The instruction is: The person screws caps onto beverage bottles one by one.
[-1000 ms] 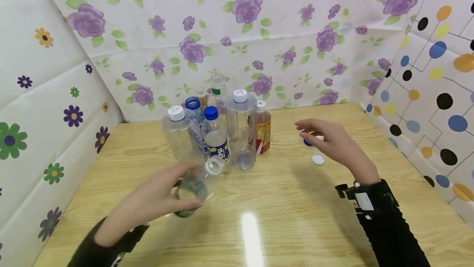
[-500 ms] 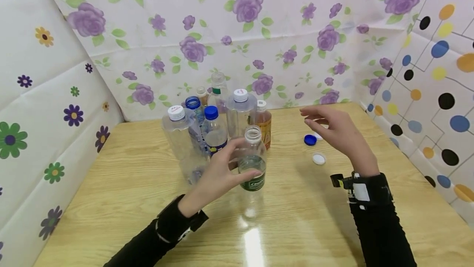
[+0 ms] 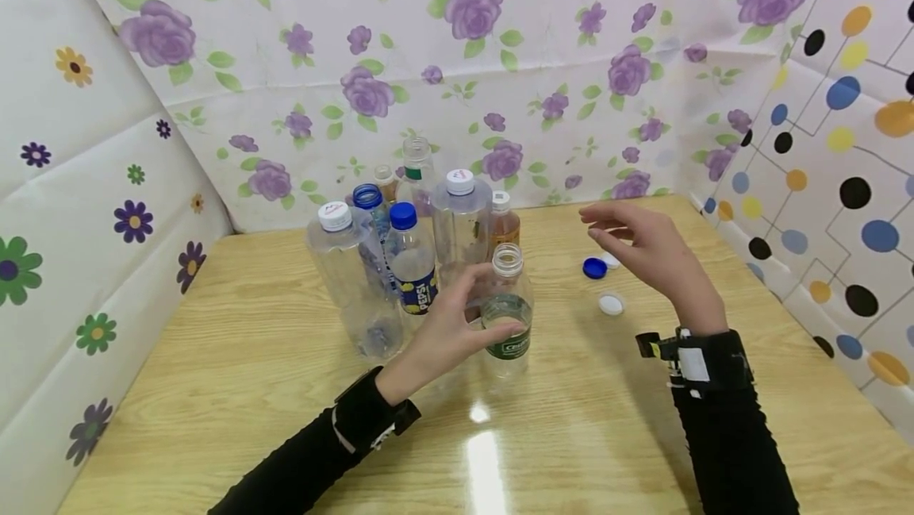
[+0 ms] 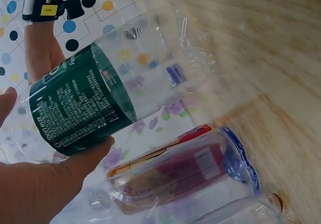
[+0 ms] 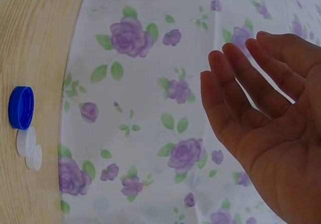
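Note:
A clear uncapped plastic bottle point(image 3: 508, 281) with a green label stands upright near the middle of the table. My left hand point(image 3: 446, 328) holds it round the label, thumb on the near side and fingers behind. In the left wrist view the label of this bottle point(image 4: 75, 103) shows between the thumb and a finger. To the right, my right hand point(image 3: 646, 249) hovers over the table with relaxed, slightly bent fingers and nothing in them. Nearest to it lie a blue cap point(image 3: 595, 267) and a white cap point(image 3: 611, 304); another white cap is partly hidden behind the hand.
Behind the left hand stand a Pepsi bottle point(image 3: 414, 261) with a blue cap, two large clear bottles with white caps point(image 3: 334, 216), an open blue-necked bottle point(image 3: 368, 197) and an amber drink bottle point(image 3: 505, 225). Flowered cloth point(image 3: 428, 39) hangs along the table's back edge.
The left hand has carried the green-labelled bottle rightward from the left side to the table's middle, where it now stands upright. The right hand has shifted slightly up and right.

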Available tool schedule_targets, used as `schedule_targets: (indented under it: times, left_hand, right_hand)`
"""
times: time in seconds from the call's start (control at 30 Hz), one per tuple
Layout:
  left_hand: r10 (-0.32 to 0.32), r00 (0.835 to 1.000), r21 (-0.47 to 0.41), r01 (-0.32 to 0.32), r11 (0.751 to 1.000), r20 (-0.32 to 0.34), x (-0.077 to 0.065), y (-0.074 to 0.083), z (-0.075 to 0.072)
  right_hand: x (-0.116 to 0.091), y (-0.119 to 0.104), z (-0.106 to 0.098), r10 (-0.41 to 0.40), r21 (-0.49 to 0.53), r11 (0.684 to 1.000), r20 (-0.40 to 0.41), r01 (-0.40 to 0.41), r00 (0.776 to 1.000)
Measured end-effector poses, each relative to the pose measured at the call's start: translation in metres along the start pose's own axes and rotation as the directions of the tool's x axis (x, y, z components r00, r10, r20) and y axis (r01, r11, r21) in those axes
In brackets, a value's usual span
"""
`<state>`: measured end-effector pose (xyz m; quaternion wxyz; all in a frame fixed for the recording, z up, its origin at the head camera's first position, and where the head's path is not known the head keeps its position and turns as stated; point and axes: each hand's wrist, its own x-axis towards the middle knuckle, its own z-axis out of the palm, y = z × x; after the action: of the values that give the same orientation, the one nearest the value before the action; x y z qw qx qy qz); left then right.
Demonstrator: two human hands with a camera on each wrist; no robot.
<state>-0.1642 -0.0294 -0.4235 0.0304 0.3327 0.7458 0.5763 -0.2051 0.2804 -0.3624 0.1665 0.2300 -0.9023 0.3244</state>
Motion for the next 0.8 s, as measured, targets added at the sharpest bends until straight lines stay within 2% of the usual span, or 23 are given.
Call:
schedule_targets:
  times: [0.07, 0.2, 0.37, 0.47, 0.57, 0.67, 0.8]
  left_hand:
    - [0.019, 1.000, 0.004, -0.019, 1.000, 0.001, 0.000, -0.002, 0.001]
    - [0.016, 1.000, 0.033, -0.016, 0.999, -0.003, 0.001, -0.002, 0.001]
    - [0.007, 1.000, 0.084, -0.008, 0.996, 0.011, 0.002, 0.000, 0.002]
    - [0.017, 1.000, 0.101, -0.018, 0.995, 0.011, 0.002, 0.000, 0.002]
    - [0.038, 0.999, 0.095, -0.040, 0.995, 0.014, 0.002, -0.001, 0.001]
    - [0.053, 0.998, 0.088, -0.054, 0.995, 0.016, 0.002, -0.002, 0.000]
    - [0.061, 0.998, 0.073, -0.062, 0.995, 0.019, 0.003, -0.002, 0.000]
  right_hand:
    - [0.001, 0.002, 0.001, 0.005, 0.004, 1.000, 0.008, -0.005, 1.000]
    - [0.002, 0.011, 0.006, 0.043, 0.000, 0.999, 0.036, -0.043, 0.998]
    - [0.002, 0.038, 0.017, 0.123, -0.063, 0.991, 0.096, -0.117, 0.988]
    - [0.001, 0.057, 0.024, 0.188, -0.110, 0.979, 0.131, -0.174, 0.973]
    - [0.001, 0.074, 0.034, 0.274, -0.162, 0.955, 0.173, -0.247, 0.946]
    - [0.002, 0.089, 0.043, 0.314, -0.216, 0.938, 0.196, -0.272, 0.929]
    - [0.001, 0.098, 0.049, 0.331, -0.217, 0.933, 0.210, -0.286, 0.920]
